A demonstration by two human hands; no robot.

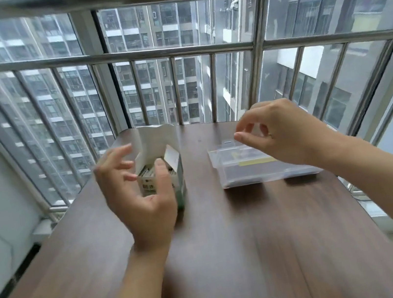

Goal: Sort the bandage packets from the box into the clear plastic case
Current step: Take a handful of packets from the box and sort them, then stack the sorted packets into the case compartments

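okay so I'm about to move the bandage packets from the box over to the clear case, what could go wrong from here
The box stands upright with its tall flap open, and your left hand is spread around it without gripping, so a tug on the packets could tip it. The clear case is hard to see against the table, and I can't tell whether its lid is open. Your right hand above it looks empty, and a careless reach might nudge the case.

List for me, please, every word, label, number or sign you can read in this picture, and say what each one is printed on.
No text can be read here.
Box: dark print on its white and green front, too blurred to read.
Packets inside the box: markings too small to read.
Clear plastic case: a yellowish strip shows through it, with no legible writing.
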